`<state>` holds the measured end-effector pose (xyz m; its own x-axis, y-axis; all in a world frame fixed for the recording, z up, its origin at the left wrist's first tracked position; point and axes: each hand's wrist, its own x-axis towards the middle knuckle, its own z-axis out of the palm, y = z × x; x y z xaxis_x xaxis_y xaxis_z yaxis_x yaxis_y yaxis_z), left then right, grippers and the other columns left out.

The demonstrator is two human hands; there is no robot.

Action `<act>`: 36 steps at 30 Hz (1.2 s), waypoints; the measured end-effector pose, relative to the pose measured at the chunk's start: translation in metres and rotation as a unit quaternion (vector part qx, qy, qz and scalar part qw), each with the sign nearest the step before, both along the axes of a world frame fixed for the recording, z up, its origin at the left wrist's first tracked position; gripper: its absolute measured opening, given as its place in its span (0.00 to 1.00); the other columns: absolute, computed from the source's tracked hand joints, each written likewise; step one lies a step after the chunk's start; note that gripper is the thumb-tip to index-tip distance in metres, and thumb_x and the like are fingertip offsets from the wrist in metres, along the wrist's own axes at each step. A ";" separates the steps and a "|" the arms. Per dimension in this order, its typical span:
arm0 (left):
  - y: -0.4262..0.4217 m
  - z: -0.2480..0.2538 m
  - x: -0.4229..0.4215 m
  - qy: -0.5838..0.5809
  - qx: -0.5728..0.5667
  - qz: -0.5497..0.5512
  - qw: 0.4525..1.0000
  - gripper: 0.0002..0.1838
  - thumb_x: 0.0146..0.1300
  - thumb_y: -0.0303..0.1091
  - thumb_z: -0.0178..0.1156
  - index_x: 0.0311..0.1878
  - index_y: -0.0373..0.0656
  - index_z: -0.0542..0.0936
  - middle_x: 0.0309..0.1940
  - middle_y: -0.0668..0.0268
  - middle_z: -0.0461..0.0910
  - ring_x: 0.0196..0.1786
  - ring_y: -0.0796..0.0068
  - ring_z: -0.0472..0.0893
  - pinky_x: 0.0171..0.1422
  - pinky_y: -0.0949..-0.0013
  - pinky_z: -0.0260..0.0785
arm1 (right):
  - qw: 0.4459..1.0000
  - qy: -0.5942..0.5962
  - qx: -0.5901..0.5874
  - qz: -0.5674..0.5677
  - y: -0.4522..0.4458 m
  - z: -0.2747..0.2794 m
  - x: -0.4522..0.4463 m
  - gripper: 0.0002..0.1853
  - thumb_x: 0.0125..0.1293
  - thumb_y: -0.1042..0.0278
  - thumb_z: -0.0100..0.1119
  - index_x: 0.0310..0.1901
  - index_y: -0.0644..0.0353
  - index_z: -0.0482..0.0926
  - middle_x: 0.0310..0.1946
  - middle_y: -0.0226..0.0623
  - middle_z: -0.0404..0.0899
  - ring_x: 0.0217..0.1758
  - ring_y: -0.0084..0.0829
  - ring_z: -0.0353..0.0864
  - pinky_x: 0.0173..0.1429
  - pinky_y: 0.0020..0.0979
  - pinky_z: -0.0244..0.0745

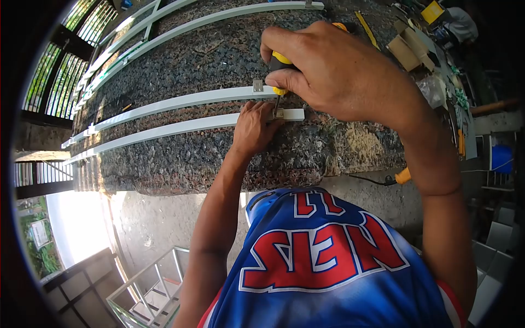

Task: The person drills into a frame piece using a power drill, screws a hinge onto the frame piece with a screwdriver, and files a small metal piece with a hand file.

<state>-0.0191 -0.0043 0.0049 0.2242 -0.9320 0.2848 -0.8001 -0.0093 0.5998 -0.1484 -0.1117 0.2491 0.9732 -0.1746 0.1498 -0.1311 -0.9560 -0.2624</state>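
My right hand (328, 71) is closed around the yellow and black handle of a screwdriver (281, 59), its shaft pointing down. The tip meets a small metal bracket (279, 113) near the right end of the nearest white metal bar (180, 130). My left hand (255, 127) presses on that same bar just left of the bracket, fingers over it and thumb beside the bracket. Whether its fingers grip underneath is hidden. A second white bar (186, 103) lies parallel just beyond, with another small bracket (258, 86) standing on it.
More white bars (219, 22) and a joined frame (147, 27) lie farther back on the rough, dark-covered table (208, 158). At right are a cardboard box (407, 49), a yellow strip (366, 30) and an orange-handled tool with a cord (403, 175).
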 end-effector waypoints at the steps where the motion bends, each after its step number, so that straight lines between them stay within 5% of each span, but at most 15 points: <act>1: 0.001 -0.001 -0.001 0.001 -0.001 -0.001 1.000 0.24 0.62 0.43 0.68 0.56 0.35 0.81 0.49 0.52 0.84 0.54 0.47 0.78 0.66 0.52 0.67 | 1.000 0.005 -0.007 -0.020 0.005 0.000 0.000 0.14 0.70 0.63 0.65 0.46 0.65 0.76 0.30 0.47 0.83 0.36 0.49 0.85 0.43 0.47 0.76; 5: 0.001 -0.002 0.001 -0.016 -0.010 -0.003 1.000 0.24 0.62 0.43 0.68 0.56 0.36 0.81 0.49 0.53 0.85 0.53 0.48 0.78 0.65 0.52 0.67 | 0.999 -0.006 0.044 -0.012 0.012 -0.005 0.000 0.17 0.71 0.61 0.66 0.47 0.68 0.76 0.33 0.52 0.84 0.38 0.50 0.86 0.42 0.46 0.77; 10: 0.001 -0.003 0.002 0.002 0.009 -0.002 1.000 0.24 0.60 0.44 0.69 0.57 0.43 0.83 0.49 0.57 0.86 0.54 0.50 0.79 0.67 0.53 0.68 | 0.986 -0.121 0.103 -0.046 -0.020 0.035 -0.069 0.16 0.69 0.68 0.66 0.55 0.65 0.80 0.40 0.44 0.87 0.40 0.37 0.87 0.48 0.35 0.82; 13: 0.002 -0.002 0.004 0.004 0.027 0.011 1.000 0.24 0.60 0.45 0.71 0.58 0.48 0.83 0.53 0.60 0.86 0.57 0.51 0.80 0.68 0.54 0.70 | 0.946 -0.207 0.220 -0.122 -0.055 -0.003 -0.153 0.21 0.64 0.81 0.65 0.59 0.63 0.81 0.51 0.35 0.85 0.53 0.26 0.82 0.58 0.31 0.77; 17: 0.001 0.003 0.010 0.008 0.041 -0.024 0.999 0.27 0.57 0.45 0.72 0.59 0.47 0.82 0.55 0.56 0.85 0.61 0.49 0.79 0.71 0.53 0.67 | 0.903 -0.125 0.328 -0.247 -0.094 -0.128 -0.247 0.21 0.60 0.88 0.64 0.56 0.65 0.80 0.59 0.39 0.82 0.64 0.30 0.78 0.70 0.33 0.70; 19: 0.001 0.004 0.009 0.022 0.035 -0.013 0.999 0.26 0.57 0.45 0.72 0.58 0.46 0.84 0.54 0.55 0.85 0.62 0.50 0.79 0.72 0.53 0.67 | 0.899 -0.122 0.302 -0.294 -0.098 -0.189 -0.275 0.19 0.60 0.89 0.64 0.53 0.65 0.80 0.61 0.40 0.82 0.66 0.35 0.79 0.70 0.35 0.70; 22: -0.001 0.005 0.006 0.035 0.033 -0.019 0.999 0.25 0.59 0.46 0.72 0.57 0.45 0.84 0.53 0.53 0.85 0.61 0.49 0.80 0.69 0.52 0.70 | 0.898 -0.089 0.186 -0.389 -0.071 -0.203 -0.270 0.18 0.60 0.88 0.64 0.51 0.63 0.80 0.62 0.46 0.81 0.69 0.48 0.77 0.72 0.40 0.70; 27: -0.004 0.010 0.015 0.033 0.057 -0.050 0.997 0.24 0.61 0.44 0.71 0.56 0.40 0.83 0.52 0.51 0.85 0.58 0.47 0.83 0.63 0.53 0.75 | 0.879 -0.101 0.086 -0.457 -0.060 -0.226 -0.253 0.17 0.58 0.85 0.64 0.50 0.63 0.80 0.62 0.46 0.79 0.70 0.51 0.74 0.73 0.47 0.69; 30: -0.006 0.007 0.019 -0.002 -0.034 -0.112 0.993 0.23 0.61 0.42 0.72 0.55 0.38 0.83 0.52 0.51 0.85 0.56 0.46 0.83 0.61 0.53 0.76 | 0.899 -0.126 0.016 -0.420 -0.050 -0.223 -0.250 0.20 0.58 0.82 0.65 0.54 0.63 0.80 0.65 0.46 0.77 0.72 0.51 0.72 0.75 0.46 0.68; 36: 0.021 0.037 0.025 0.106 -0.092 0.037 0.990 0.21 0.63 0.37 0.72 0.56 0.38 0.82 0.47 0.53 0.84 0.50 0.51 0.85 0.53 0.56 0.78 | 0.891 -0.224 0.051 -0.392 -0.016 -0.223 -0.219 0.23 0.63 0.78 0.65 0.60 0.65 0.77 0.65 0.50 0.77 0.70 0.48 0.75 0.73 0.44 0.69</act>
<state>0.0059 0.0165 0.0419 0.3617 -0.8481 0.3871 -0.6580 0.0619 0.7505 -0.3676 -0.1278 0.0266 0.3934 -0.8087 0.4373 -0.6076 -0.5856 -0.5365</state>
